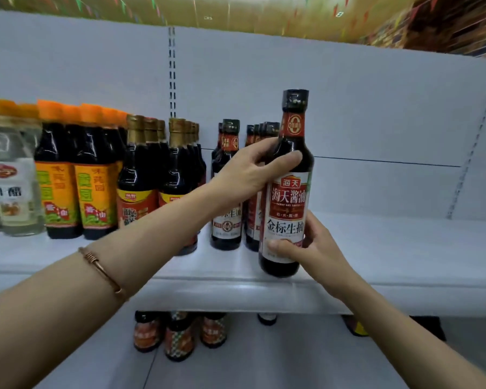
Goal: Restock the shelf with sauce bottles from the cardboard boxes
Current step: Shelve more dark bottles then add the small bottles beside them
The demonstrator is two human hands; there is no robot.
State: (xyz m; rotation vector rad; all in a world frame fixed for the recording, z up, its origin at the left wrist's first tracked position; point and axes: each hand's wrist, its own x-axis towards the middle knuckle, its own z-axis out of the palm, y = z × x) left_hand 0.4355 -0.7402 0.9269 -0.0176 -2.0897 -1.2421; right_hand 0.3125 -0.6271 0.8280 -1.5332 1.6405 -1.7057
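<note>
A dark soy sauce bottle (pixel 288 197) with a red label and black cap stands upright near the front edge of the white shelf (pixel 390 265). My left hand (pixel 250 169) grips its shoulder from the left. My right hand (pixel 306 248) holds its lower body, thumb on the label. Just behind and to the left stand rows of the same soy sauce bottles (pixel 227 186). No cardboard box is in view.
Further left stand gold-capped bottles (pixel 141 175), orange-capped bottles (pixel 76 175) and clear vinegar bottles (pixel 11 178). To the right of the held bottle the shelf surface is bare. Small jars (pixel 178 338) sit on the lower shelf.
</note>
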